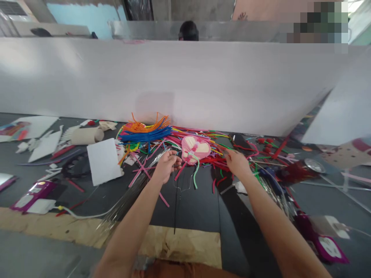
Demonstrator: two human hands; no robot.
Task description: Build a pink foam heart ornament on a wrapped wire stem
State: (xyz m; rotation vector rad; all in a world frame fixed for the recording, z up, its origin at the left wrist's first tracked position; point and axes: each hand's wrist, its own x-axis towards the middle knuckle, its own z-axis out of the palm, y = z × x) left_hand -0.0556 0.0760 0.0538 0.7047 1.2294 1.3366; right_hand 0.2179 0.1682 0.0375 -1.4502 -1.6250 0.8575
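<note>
My left grip (166, 165) is curled, fingertips pressed together on a thin dark wire (175, 200) that hangs toward me over the tabletop (197, 200). The pink heart (195, 148) lies just beside it, against the heap of pipe cleaners (150, 136). My right grip (237, 162) reaches into the red stems right of the heart; I cannot tell whether it pinches any. A cardboard tube (87, 135) lies on its side at the left, its inside hidden.
</note>
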